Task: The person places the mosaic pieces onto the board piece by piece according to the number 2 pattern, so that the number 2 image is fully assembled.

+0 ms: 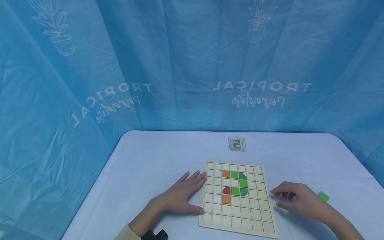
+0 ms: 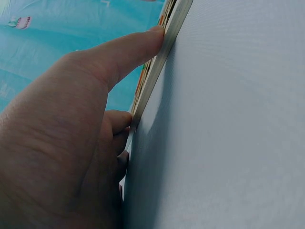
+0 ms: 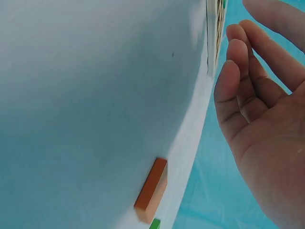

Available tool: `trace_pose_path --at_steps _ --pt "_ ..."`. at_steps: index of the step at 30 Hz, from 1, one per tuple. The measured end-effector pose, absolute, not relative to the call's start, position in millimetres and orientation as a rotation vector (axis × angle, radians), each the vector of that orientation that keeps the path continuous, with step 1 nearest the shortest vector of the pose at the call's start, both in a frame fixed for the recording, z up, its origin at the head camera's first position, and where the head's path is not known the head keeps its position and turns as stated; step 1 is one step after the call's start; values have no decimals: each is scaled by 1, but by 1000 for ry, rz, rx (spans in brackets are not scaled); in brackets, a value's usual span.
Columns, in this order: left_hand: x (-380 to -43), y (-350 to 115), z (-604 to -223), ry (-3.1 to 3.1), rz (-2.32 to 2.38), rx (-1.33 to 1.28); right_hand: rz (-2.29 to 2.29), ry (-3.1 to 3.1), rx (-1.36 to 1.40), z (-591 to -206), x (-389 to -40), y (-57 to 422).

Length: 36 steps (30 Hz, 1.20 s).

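A wooden grid board [image 1: 249, 213] lies on the white table with coloured pieces set in its cells. Among them are an orange square [image 1: 226, 174], a red quarter-round [image 1: 226, 190], a dark green quarter-round [image 1: 244, 192] and a second orange square [image 1: 226, 199] below the red one. My left hand [image 1: 183, 196], fingers spread, touches the board's left edge with thumb and fingertips. Just off the board's right edge is my right hand [image 1: 300, 198], its fingers loosely bent; in the right wrist view the hand [image 3: 267, 109] holds nothing.
Beyond the board lies a small card [image 1: 237, 144] with a grid pattern. A loose green square [image 1: 323, 196] is on the table by the right wrist. The right wrist view shows an orange block [image 3: 151, 191] on the tabletop. Blue printed curtains [image 1: 192, 60] enclose the table.
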<state>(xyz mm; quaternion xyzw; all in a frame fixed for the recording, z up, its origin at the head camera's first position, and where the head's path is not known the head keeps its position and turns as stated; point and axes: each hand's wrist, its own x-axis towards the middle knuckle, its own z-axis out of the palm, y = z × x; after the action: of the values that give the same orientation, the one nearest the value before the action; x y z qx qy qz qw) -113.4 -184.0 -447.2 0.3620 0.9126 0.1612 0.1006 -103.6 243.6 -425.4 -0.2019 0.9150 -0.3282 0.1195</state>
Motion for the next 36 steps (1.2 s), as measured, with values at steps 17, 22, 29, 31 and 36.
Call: trace_pose_path --at_steps 17,22,29,31,36 --pt "-113 -184 -447 2692 479 1035 -1027 2688 -429 -427 -90 285" --pt "-113 -183 -448 2694 482 1034 -946 2723 -322 -429 -87 299" --pt "-113 -184 -448 2698 473 1047 -873 2739 -165 -434 -85 312" --pt "-113 -183 -448 2696 473 1042 -848 2747 -122 -435 -85 316" --pt "-113 -183 -448 2696 475 1033 -808 2793 -141 -438 -82 324"
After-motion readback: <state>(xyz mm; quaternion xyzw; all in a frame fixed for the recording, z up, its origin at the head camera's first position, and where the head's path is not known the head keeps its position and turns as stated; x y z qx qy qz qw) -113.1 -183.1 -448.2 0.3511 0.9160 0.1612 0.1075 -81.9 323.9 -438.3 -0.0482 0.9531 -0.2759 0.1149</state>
